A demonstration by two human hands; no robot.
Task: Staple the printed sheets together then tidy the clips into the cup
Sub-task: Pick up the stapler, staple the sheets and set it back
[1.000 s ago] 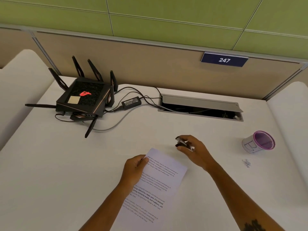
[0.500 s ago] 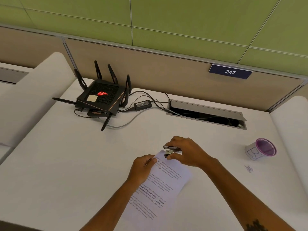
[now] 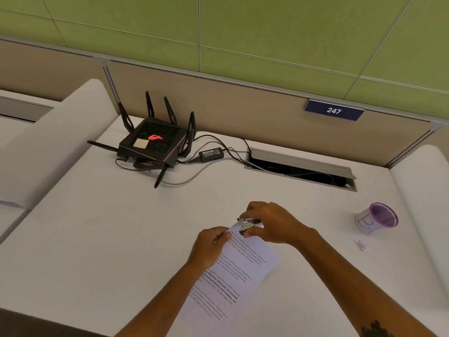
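My left hand [image 3: 211, 246] pinches the printed sheets [image 3: 233, 271] near their top corner on the desk [image 3: 102, 234]. My right hand [image 3: 269, 223] grips a stapler [image 3: 248, 224] over that corner. Clips [image 3: 360, 245] blur beside the cup [image 3: 375, 221].

Stapler [image 3: 248, 224] on printed sheets' [image 3: 239, 268] corner; cup [image 3: 375, 221] tipped, clips [image 3: 360, 245] beside it

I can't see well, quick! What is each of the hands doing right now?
Left hand: closed, pinching the white printed paper sheets near the top corner.
Right hand: closed around the small black and silver stapler at that corner.
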